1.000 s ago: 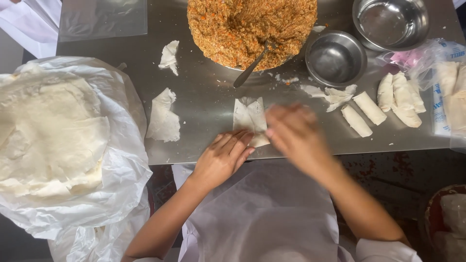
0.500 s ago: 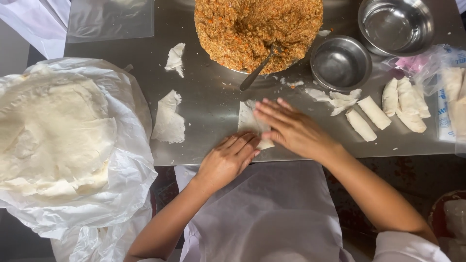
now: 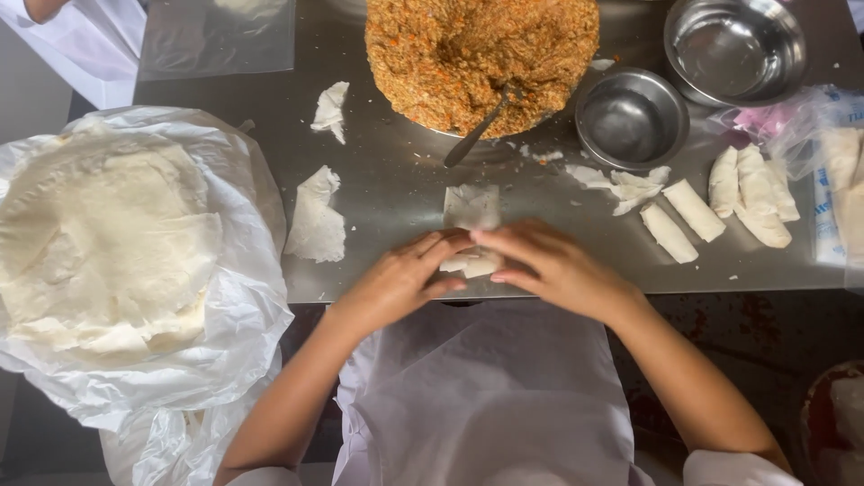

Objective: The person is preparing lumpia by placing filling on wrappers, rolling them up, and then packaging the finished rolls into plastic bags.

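A thin white wrapper (image 3: pixel 471 209) lies on the steel table (image 3: pixel 396 193), its near end rolled into a small roll. My left hand (image 3: pixel 402 281) and my right hand (image 3: pixel 551 267) both grip that rolled end at the table's front edge, fingertips meeting over it. Behind it sits a large bowl of orange-brown filling (image 3: pixel 477 54) with a spoon (image 3: pixel 477 135) stuck in it. Several finished white rolls (image 3: pixel 720 202) lie to the right.
A stack of round wrappers (image 3: pixel 99 243) rests on white plastic at the left. Torn wrapper scraps (image 3: pixel 317 216) lie on the table. Two empty steel bowls (image 3: pixel 630 117) stand at the back right. A plastic bag (image 3: pixel 828 153) sits at the right edge.
My right hand has come down from the flat wrapper to its near end. Both hands now close together on the rolled part.
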